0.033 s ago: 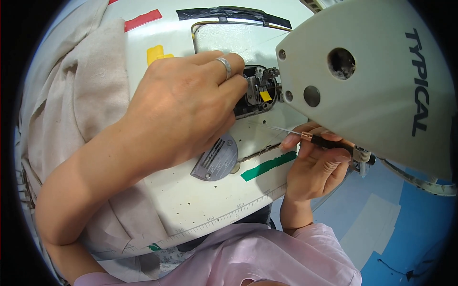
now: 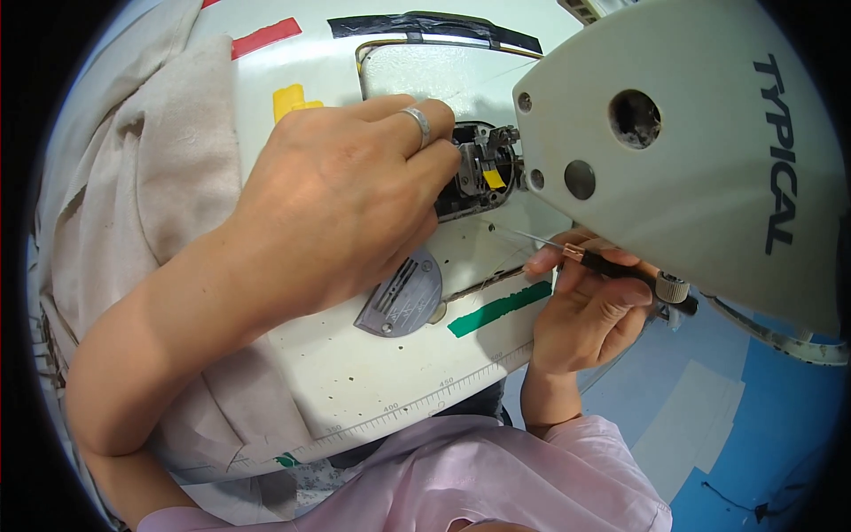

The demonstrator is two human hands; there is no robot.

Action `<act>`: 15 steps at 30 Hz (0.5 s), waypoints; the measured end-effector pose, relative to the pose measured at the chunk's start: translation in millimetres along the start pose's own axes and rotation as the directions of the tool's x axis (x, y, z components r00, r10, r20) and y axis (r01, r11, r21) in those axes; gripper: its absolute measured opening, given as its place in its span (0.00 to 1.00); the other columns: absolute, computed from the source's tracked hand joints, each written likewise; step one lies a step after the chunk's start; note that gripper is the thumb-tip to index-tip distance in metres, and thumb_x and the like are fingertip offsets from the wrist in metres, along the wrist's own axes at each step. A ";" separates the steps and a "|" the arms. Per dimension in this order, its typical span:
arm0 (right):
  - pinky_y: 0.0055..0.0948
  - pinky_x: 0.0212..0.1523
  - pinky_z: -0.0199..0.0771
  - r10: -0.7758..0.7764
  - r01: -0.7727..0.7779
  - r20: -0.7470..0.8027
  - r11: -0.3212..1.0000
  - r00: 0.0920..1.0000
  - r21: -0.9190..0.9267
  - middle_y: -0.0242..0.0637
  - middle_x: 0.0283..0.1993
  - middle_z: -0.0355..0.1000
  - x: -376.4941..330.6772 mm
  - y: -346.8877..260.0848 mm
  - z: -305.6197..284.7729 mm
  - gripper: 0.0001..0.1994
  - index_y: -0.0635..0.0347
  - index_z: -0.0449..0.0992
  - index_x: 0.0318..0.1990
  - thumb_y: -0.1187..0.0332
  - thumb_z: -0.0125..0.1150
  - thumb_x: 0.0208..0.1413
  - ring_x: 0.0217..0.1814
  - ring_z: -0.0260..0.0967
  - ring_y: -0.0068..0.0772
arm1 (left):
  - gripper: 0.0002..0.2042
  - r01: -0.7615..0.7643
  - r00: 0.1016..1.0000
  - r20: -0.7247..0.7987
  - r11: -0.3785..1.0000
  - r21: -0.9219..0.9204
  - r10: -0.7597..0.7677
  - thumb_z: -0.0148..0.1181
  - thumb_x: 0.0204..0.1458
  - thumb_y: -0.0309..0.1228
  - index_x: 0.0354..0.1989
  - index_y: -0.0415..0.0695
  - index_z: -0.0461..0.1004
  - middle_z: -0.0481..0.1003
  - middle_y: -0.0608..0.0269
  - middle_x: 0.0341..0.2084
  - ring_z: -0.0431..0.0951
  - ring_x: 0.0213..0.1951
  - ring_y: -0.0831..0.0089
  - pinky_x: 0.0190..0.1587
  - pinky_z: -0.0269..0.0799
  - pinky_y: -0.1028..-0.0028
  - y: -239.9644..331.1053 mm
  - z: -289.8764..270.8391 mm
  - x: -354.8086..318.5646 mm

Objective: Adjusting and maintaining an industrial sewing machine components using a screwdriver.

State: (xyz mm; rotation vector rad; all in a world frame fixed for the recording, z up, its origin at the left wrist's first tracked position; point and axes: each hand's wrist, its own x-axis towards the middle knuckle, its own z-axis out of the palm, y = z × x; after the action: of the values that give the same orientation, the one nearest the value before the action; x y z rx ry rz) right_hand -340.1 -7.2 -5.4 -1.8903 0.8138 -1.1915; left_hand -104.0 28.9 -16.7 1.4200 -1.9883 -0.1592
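Note:
My left hand (image 2: 355, 186), with a ring on one finger, is curled over the opened bed of a sewing machine. Its fingertips are hidden behind the knuckles, at the left side of the exposed metal mechanism (image 2: 474, 173). A small yellow piece (image 2: 494, 179) shows on that mechanism. In my right hand (image 2: 589, 310) is a thin screwdriver (image 2: 596, 261) with a black handle and a copper-coloured collar, gripped between thumb and fingers. Its slim shaft points left, apart from the mechanism. A loose grey needle plate (image 2: 403, 297) lies on the table beneath my left wrist.
The white machine head (image 2: 700, 177) overhangs the right side, close above my right hand. Beige fabric (image 2: 151, 168) is heaped at the left. Green tape (image 2: 499, 309) and a ruler scale (image 2: 417, 393) mark the table near its front edge.
The screwdriver has shifted slightly to the right, its shaft drawn a little away from the mechanism. My left hand has stayed in place.

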 end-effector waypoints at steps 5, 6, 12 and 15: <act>0.26 0.25 0.69 -0.142 0.144 0.023 0.977 0.990 -0.156 0.40 0.28 0.69 0.0 -3.1 -0.6 0.26 0.62 0.66 0.47 0.43 0.41 0.72 0.25 0.69 0.34 | 0.12 -0.008 1.000 -0.011 1.000 -0.021 0.008 0.63 0.39 0.19 0.34 0.42 0.74 0.74 0.63 0.38 0.78 0.40 0.62 0.37 0.75 0.65 0.3 -0.3 2.1; 0.25 0.24 0.68 -0.152 0.167 0.084 0.961 0.985 -0.222 0.39 0.25 0.67 2.0 -8.2 -0.6 0.26 0.62 0.66 0.46 0.43 0.41 0.72 0.23 0.69 0.33 | 0.12 -0.033 0.999 -0.022 0.999 -0.029 0.032 0.63 0.38 0.19 0.34 0.42 0.75 0.74 0.63 0.38 0.76 0.40 0.61 0.39 0.74 0.65 -0.6 0.5 4.2; 0.27 0.23 0.69 -0.256 0.289 0.137 0.890 0.957 -0.354 0.37 0.23 0.64 9.5 -20.2 1.6 0.26 0.68 0.66 0.45 0.47 0.44 0.73 0.21 0.65 0.29 | 0.13 -0.018 0.995 -0.102 0.993 -0.115 0.007 0.62 0.36 0.17 0.34 0.42 0.76 0.74 0.63 0.37 0.71 0.42 0.59 0.45 0.69 0.63 -4.3 3.8 6.9; 0.28 0.25 0.72 -0.206 0.251 0.156 0.890 0.966 -0.381 0.38 0.26 0.66 10.1 -21.4 5.8 0.25 0.69 0.66 0.45 0.48 0.44 0.73 0.23 0.65 0.28 | 0.13 0.020 0.995 -0.096 0.988 -0.152 -0.035 0.62 0.36 0.16 0.33 0.43 0.76 0.74 0.64 0.37 0.71 0.43 0.59 0.46 0.67 0.63 -5.3 2.7 7.1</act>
State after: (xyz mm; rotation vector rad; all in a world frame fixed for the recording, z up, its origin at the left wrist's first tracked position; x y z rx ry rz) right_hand -328.4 -2.8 15.5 -2.4229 0.8358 -1.1035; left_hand -102.6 19.9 -18.1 1.3334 -1.8374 -0.2422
